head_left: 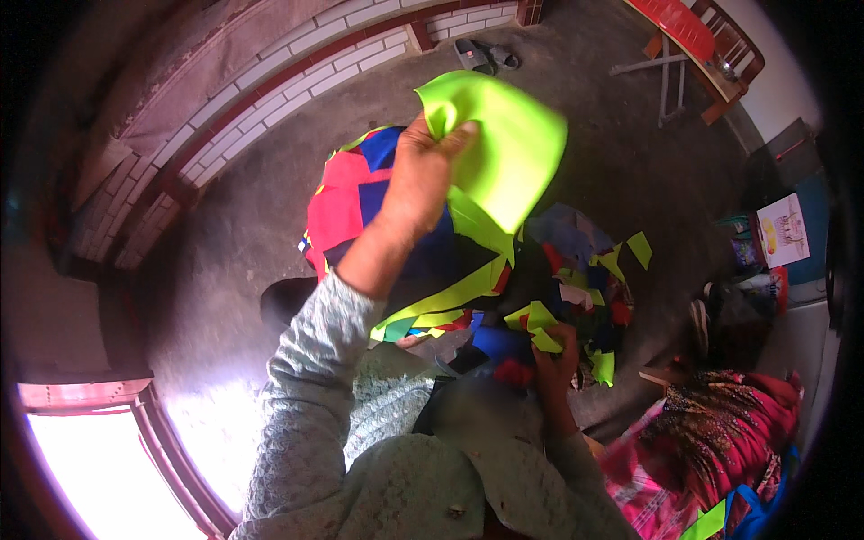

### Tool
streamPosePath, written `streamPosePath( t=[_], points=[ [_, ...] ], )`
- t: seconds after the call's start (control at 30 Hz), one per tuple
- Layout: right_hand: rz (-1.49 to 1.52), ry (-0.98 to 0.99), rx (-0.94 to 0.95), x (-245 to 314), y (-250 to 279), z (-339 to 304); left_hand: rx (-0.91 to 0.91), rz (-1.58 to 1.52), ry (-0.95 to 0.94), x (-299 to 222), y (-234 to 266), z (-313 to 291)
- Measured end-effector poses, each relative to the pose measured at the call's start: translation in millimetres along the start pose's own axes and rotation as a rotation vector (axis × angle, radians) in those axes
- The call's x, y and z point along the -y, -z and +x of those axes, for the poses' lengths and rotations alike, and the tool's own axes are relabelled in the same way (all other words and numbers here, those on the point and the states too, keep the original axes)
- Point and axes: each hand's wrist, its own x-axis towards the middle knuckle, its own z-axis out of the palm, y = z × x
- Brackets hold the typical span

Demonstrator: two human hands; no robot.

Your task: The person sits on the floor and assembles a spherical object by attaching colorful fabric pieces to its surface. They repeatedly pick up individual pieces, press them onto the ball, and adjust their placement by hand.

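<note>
My left hand (425,171) is raised over the pile, thumb and fingers pinched on one corner of a neon yellow-green fabric piece (513,148). The piece fans out to the right, its edge slightly blurred. Below it is a large heap of fabric pieces (337,198) in pink, dark blue and yellow-green, partly covered by my left forearm. Low near my lap, my right hand (558,364) has its fingers closed at a small yellow-green scrap (538,324). Blue and red scraps (499,344) lie beside that hand.
More mixed scraps (612,270) spread to the right of the heap on the grey floor (234,234). Dark slippers (486,56) lie by a low white-brick wall (306,81). A red-topped folding piece of furniture (679,27) stands at the far right. Patterned pink cloth (711,432) is bunched at the near right.
</note>
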Motion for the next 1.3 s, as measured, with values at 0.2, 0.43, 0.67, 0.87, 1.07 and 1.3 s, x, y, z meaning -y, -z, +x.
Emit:
streamPosePath(
  t=[0.2,0.43,0.67,0.87,1.07,1.3],
  points=[
    [-0.028,0.018,-0.028,3,-4,3,-0.141,0.436,0.132,86,102,36],
    [-0.004,0.019,-0.001,4,-5,5,-0.114,0.25,0.26,60,83,12],
    [-0.009,0.035,0.023,9,-7,6,-0.157,-0.087,0.342,55,67,-7],
    [-0.023,0.051,0.032,6,-6,6,-0.179,-0.221,0.43,58,57,-25],
    [-0.103,0.104,0.004,-5,-9,5,-0.141,-0.246,0.443,57,49,-53],
    [-0.059,0.082,0.013,1,-9,7,-0.079,-0.195,0.59,50,39,-68]
  ],
)
